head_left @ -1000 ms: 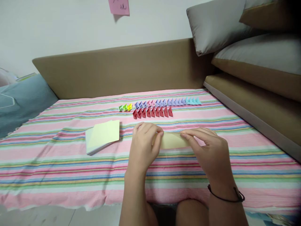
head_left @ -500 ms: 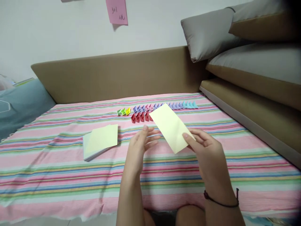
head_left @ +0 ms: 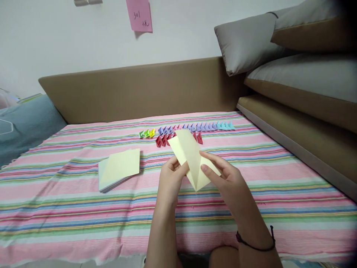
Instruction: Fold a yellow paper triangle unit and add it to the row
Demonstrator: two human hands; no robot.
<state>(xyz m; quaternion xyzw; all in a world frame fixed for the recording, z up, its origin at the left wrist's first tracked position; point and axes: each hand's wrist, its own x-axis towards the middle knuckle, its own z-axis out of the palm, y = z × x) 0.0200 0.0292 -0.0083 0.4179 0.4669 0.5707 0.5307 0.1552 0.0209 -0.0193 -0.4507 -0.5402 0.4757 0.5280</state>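
A pale yellow sheet of paper [head_left: 192, 150], partly folded with a crease running to its lower corner, is held up between both hands above the striped cloth. My left hand [head_left: 173, 175] pinches its left edge, thumb in front and the other fingers behind. On the right side, my right hand [head_left: 223, 173] grips a flap between thumb and fingers. The sheet covers part of a row of small red folded paper pieces [head_left: 161, 140] behind it. To the left lies a stack of square paper [head_left: 122, 167] with pale yellow on top.
Small purple and pink folded pieces [head_left: 206, 127], blue ones [head_left: 225, 125] and green and yellow ones [head_left: 147, 133] line the back of the striped cloth [head_left: 83, 208]. A brown backrest [head_left: 139, 89] stands behind. Cushions [head_left: 301, 78] are piled at right; a blue-grey cushion [head_left: 30, 123] sits at left.
My left hand has moved in and taken hold of the paper, which only my right hand held before. The paper has turned and its folded layers now stand apart.
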